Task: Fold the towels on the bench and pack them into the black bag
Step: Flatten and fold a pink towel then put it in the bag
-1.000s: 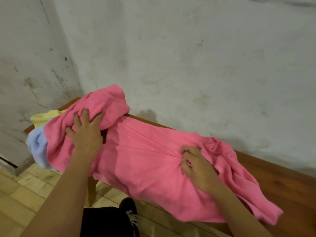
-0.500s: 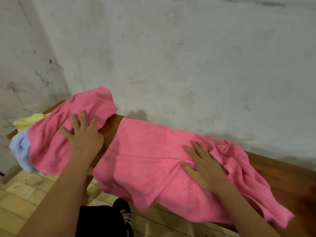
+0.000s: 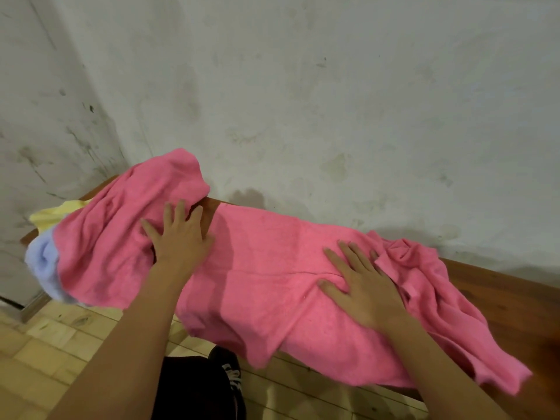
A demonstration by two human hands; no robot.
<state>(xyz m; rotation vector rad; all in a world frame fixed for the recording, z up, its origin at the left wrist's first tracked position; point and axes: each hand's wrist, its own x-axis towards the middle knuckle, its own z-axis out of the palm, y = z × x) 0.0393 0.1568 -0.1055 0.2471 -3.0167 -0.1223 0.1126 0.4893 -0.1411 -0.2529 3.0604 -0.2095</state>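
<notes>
Pink cloth covers most of the wooden bench (image 3: 515,304), and the piece being worked is the spread pink towel (image 3: 272,283), whose long axis runs left to right along the seat, with its near edge hanging over the front of the bench. The right hand (image 3: 363,286) lies flat on it, fingers straight and spread, pressing the cloth just left of a rumpled, bunched end that trails away to the right. That bunched end is the part nearest this hand, so bringing it over toward the smooth left portion would probably fall to the right hand. The left hand (image 3: 178,241) is also flat with straight fingers, resting at the towel's left edge where a strip of bare wood shows, and touching a second crumpled pink towel (image 3: 127,237) heaped at the far left end. Under that heap a yellow towel (image 3: 54,215) and a pale blue towel (image 3: 42,262) stick out, none of them folded. The black bag is not in view, so packing looks well off and the task seems to be in its early folding stage. A dark shoe (image 3: 230,374) shows on the tiled floor below the bench.
</notes>
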